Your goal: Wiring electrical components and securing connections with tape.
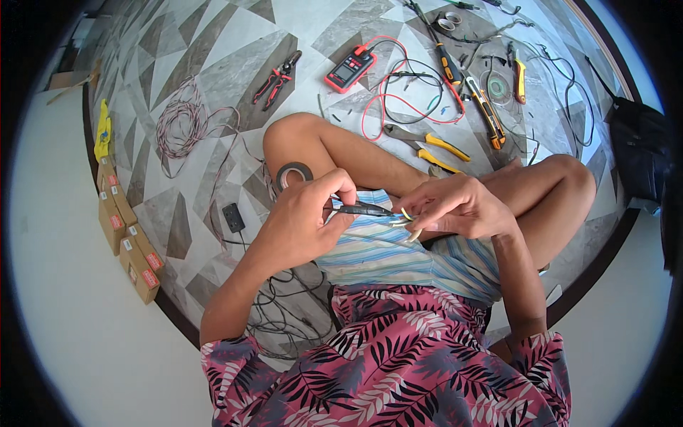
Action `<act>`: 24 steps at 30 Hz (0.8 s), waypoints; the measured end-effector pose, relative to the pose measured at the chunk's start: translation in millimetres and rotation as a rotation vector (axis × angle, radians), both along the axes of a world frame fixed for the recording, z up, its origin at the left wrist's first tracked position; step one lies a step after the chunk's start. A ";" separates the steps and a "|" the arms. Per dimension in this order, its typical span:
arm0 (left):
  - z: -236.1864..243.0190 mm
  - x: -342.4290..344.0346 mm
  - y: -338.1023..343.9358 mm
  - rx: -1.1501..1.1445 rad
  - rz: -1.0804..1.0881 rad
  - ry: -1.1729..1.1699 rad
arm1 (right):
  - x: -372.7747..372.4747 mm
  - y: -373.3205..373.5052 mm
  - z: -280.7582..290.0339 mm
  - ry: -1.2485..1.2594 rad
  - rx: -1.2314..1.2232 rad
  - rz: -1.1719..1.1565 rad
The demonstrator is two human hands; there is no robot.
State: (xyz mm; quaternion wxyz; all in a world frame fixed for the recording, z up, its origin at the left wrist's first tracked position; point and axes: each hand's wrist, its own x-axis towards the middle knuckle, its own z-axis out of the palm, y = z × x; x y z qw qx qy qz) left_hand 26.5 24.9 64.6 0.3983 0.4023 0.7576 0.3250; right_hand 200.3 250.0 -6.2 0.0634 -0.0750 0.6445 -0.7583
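Observation:
My left hand (302,217) pinches a black cable (363,210) between thumb and fingers, above my lap. Several thin wire ends (407,218), blue, pale and yellow-green, fan out from the cable's right end. Around these wires my right hand (462,206) is closed, its fingers bent; its exact grip is partly hidden. A roll of black tape (304,171) sits against the back of my left hand, by my left knee. Whether it is attached to the cable I cannot tell.
Beyond my crossed legs lie yellow-handled pliers (447,148), a utility knife (486,114), a red multimeter (350,69) and red-black pliers (277,80). Coiled wire (181,124), small boxes (139,263) and a black socket (233,218) are on the left. A black bag (640,146) stands at right.

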 end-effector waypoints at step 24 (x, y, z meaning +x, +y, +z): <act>-8.2 -7.8 4.0 0.230 -0.084 0.083 | 3.5 -11.6 -4.2 0.199 0.247 -0.245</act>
